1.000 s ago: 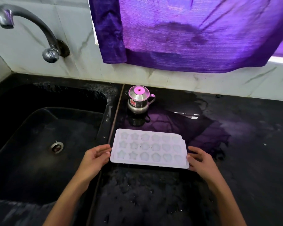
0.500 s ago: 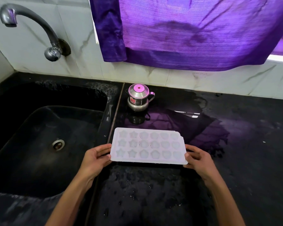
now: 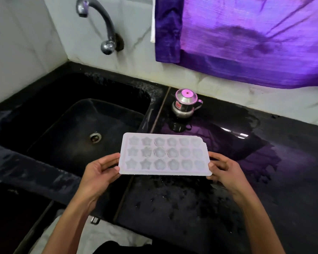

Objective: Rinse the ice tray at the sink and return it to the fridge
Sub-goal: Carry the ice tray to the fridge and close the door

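Black worktop, lower right: ice tray now lifted leftward over the sink edge, left hand and right hand each pinching an end.

Single head-worn wide-angle view, looking forward and steeply down from above the counter edge. Close on both forearms at frame bottom; black sink at left, wet countertop at right, tiled wall and tap at top. Edges curve with lens distortion.

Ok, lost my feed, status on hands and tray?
Left hand and right hand gripping pale plastic ice tray by its ends. Tray level. Steel pot behind, clear.
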A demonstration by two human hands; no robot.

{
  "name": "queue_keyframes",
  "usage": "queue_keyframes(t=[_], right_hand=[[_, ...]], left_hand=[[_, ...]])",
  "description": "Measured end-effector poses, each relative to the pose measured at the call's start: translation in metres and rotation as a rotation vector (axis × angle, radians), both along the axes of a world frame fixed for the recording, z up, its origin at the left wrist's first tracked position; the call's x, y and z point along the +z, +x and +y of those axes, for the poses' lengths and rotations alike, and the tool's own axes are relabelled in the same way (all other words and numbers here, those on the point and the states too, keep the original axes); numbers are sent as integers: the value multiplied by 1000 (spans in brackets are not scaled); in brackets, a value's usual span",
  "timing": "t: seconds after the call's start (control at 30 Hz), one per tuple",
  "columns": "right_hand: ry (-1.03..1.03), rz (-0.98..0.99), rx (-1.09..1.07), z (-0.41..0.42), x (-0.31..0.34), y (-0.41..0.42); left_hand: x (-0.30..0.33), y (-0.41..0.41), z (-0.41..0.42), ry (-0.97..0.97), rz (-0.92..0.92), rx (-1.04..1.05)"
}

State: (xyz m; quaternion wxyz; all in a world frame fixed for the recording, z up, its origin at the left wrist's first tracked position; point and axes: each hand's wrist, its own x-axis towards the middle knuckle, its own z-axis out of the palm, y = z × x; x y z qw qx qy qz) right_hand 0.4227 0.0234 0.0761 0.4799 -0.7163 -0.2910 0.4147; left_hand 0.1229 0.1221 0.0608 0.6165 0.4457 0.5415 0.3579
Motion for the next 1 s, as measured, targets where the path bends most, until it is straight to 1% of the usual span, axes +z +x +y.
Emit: queue_keyframes(t=[0.1,0.27,0.5,0.57,0.6,0.63,0.7,0.77,0.87,1.0], right_hand=[[6,-8,84,10,8,-18],[2,-19,279,23,12,-62],[-30,7,613,39,15,-168],[-34,3,681,40,22,-189],[-46,11,813,30,20,-235],[-61,17,900,23,18,-270],[-53,23,903,21,21,-281],[-69,9,989,11,20,-308],[-47,33,1171,-13,18,-379],[-53,50,1448,-42,13,-458]], left_hand=[[3,-27,-19,2,-26,77],[6,-80,-63,-7,-46,277],[19,-169,-161,-1,-32,617],[17,-182,-182,-7,-34,665],[21,-212,-226,-2,-19,808],[25,-232,-258,10,-6,891],[24,-238,-271,1,7,896],[27,-251,-297,5,8,962],[32,-278,-364,34,24,1162],[27,-290,-439,21,26,1414]])
